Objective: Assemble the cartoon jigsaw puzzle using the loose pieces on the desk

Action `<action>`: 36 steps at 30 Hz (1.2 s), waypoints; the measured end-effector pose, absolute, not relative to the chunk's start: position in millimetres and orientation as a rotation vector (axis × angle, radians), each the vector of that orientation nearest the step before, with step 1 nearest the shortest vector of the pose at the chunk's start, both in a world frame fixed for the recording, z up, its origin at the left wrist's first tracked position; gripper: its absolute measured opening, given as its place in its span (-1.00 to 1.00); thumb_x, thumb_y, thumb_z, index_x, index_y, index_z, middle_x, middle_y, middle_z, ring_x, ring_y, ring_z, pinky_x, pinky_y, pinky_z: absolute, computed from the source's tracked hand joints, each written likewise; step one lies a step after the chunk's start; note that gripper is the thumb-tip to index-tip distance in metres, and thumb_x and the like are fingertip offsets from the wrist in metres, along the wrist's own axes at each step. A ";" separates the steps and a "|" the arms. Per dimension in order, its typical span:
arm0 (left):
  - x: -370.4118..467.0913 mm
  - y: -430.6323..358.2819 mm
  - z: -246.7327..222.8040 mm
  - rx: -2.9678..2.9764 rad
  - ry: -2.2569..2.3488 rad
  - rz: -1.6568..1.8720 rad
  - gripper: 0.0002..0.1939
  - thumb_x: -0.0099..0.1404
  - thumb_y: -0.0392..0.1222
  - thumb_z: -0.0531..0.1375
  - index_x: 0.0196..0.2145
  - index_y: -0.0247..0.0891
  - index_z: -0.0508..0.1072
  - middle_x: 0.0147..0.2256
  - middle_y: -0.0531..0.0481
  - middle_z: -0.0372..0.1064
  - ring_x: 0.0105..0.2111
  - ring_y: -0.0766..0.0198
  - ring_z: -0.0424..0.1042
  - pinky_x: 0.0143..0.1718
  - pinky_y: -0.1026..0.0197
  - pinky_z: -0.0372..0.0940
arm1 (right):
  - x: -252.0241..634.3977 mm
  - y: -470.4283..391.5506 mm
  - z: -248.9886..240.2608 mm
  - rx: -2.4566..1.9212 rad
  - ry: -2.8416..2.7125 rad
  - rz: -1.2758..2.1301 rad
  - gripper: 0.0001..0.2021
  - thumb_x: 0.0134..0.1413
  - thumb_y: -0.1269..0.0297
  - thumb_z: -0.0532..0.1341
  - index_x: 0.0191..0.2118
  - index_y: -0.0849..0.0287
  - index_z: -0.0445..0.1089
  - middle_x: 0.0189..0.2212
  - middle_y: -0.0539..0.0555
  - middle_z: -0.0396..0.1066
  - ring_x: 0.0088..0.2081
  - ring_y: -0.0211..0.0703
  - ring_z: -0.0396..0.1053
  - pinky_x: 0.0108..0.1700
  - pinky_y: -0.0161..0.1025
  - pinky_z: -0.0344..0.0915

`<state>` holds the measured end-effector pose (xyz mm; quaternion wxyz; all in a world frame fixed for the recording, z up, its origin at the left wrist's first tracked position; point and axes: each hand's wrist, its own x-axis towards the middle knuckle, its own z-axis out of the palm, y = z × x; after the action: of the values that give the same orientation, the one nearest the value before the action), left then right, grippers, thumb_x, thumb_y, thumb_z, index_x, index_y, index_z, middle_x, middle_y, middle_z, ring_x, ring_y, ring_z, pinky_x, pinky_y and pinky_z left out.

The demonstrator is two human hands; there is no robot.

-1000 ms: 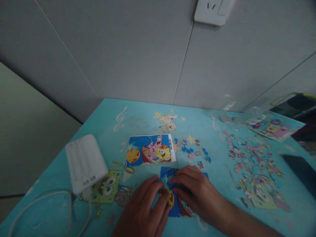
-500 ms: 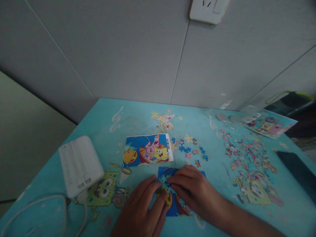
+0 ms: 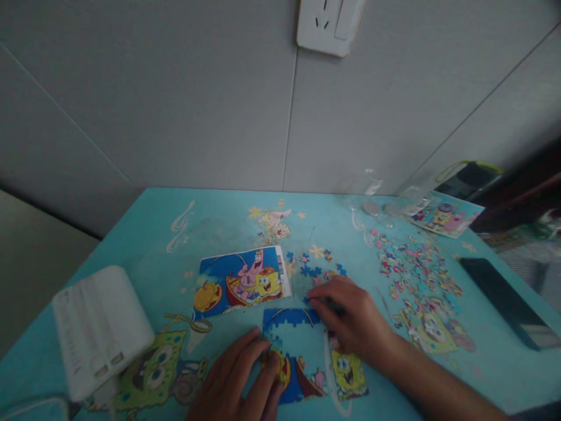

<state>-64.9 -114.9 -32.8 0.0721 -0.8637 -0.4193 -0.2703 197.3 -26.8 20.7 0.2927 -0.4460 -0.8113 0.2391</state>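
Observation:
A partly joined jigsaw puzzle [image 3: 302, 383] lies before me, blue with a burger and a boat, with a gap in its middle. A section with a yellow cartoon face [image 3: 349, 371] lies at its right, apart from the main part. My left hand [image 3: 245, 377] rests on the puzzle's left edge, fingers stretched out over the burger. Just above the puzzle's upper right, my right hand [image 3: 350, 310] pinches a small blue puzzle piece [image 3: 307, 300], mostly hidden by the fingertips. Loose blue and pink pieces [image 3: 313, 271] lie beyond that hand. The reference picture card [image 3: 241, 280] lies behind the puzzle.
A white power bank [image 3: 103, 327] with a cable stands at the left. To the right are a heap of mixed puzzle pieces [image 3: 416, 263], a dark phone [image 3: 504, 298], another picture card [image 3: 449, 216] and clear plastic containers [image 3: 412, 202]. A wall socket [image 3: 328, 26] is above.
My right hand has moved off the puzzle's middle to its upper right, uncovering the gap. My left hand stays on the left edge. The view has turned right.

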 end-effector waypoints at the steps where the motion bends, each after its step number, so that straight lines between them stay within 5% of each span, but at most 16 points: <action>1: -65.6 -115.0 -33.5 -2.597 -1.247 -0.809 -0.81 0.41 -0.18 0.20 -0.08 -0.20 0.54 -0.03 -0.15 0.47 0.06 0.07 0.48 -0.01 0.14 0.49 | 202.4 -22.2 20.0 -1.259 -2.117 0.603 -0.86 0.32 0.30 0.22 -0.09 0.07 0.53 -0.27 0.05 0.58 -0.24 -0.13 0.50 -0.10 -0.11 0.41; 14: -64.1 -115.8 -30.1 -2.626 -1.252 -0.803 -0.80 0.39 -0.22 0.21 -0.05 -0.24 0.53 0.01 -0.19 0.43 0.09 0.04 0.44 -0.02 0.08 0.51 | 223.1 22.4 6.0 -1.578 -2.046 0.330 -0.76 0.32 0.26 0.19 -0.03 0.14 0.57 -0.22 0.13 0.61 -0.25 -0.03 0.52 -0.13 -0.06 0.44; 20: -57.4 -116.3 -19.5 -2.625 -1.303 -0.870 -0.77 0.44 -0.26 0.11 -0.04 -0.25 0.52 -0.01 -0.19 0.43 0.07 0.05 0.44 -0.04 0.06 0.50 | 212.8 41.3 18.5 -1.449 -2.250 0.202 -0.75 0.33 0.30 0.19 0.00 0.17 0.57 -0.11 0.21 0.54 -0.05 0.07 0.44 0.04 0.02 0.37; 27: -54.0 -120.5 -10.1 -2.712 -1.430 -0.868 -0.77 0.44 -0.31 0.12 0.00 -0.28 0.49 0.04 -0.22 0.39 0.13 -0.03 0.37 0.03 -0.08 0.44 | 174.0 55.5 27.0 -1.280 -2.491 0.359 -0.72 0.32 0.23 0.25 0.06 0.15 0.55 -0.13 0.19 0.52 -0.08 0.00 0.42 0.06 -0.07 0.32; 36: -55.0 -122.1 -11.6 -2.749 -1.437 -0.840 -0.80 0.46 -0.28 0.13 0.00 -0.26 0.46 0.07 -0.21 0.35 0.15 -0.01 0.32 0.06 -0.09 0.41 | 172.3 64.9 22.2 -1.397 -2.397 0.525 -0.82 0.15 0.30 0.39 -0.12 0.17 0.61 -0.20 0.15 0.54 -0.13 -0.03 0.42 -0.02 -0.14 0.30</action>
<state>-55.0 -122.1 -11.6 -0.0359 -0.8549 -0.4468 -0.2612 172.3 64.9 22.2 0.1582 -0.4886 -0.8381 0.1837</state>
